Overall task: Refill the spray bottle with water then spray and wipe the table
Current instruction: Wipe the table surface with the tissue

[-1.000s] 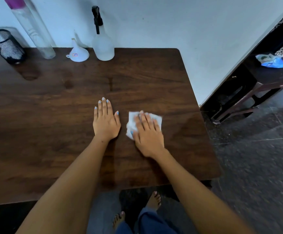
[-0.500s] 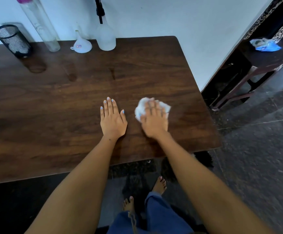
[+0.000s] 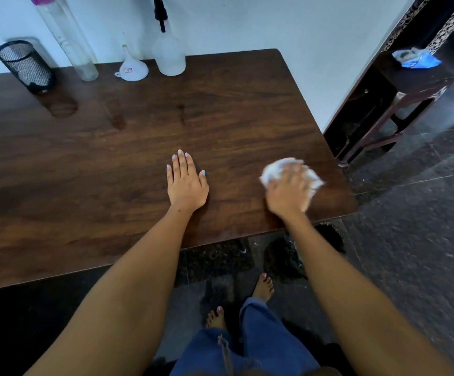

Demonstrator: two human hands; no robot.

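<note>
My right hand (image 3: 287,189) presses a crumpled white cloth (image 3: 276,167) onto the dark wooden table (image 3: 112,169), close to its front right corner; the hand is blurred by motion. My left hand (image 3: 185,183) lies flat on the tabletop to the left of it, fingers together, holding nothing. The frosted white spray bottle (image 3: 169,57) with a black nozzle stands upright at the back edge against the wall. A small white funnel (image 3: 131,67) sits mouth-down just left of the bottle.
A tall clear bottle (image 3: 68,44) with a pink cap and a black mesh cup (image 3: 26,66) stand at the back left. A dark side table (image 3: 410,88) with a blue and white bag (image 3: 417,59) stands at the right. My bare feet are on the dark floor.
My right hand has slid the cloth to the right, from beside my left hand toward the table's right edge. The left hand stays flat in place. The view has pulled back.
</note>
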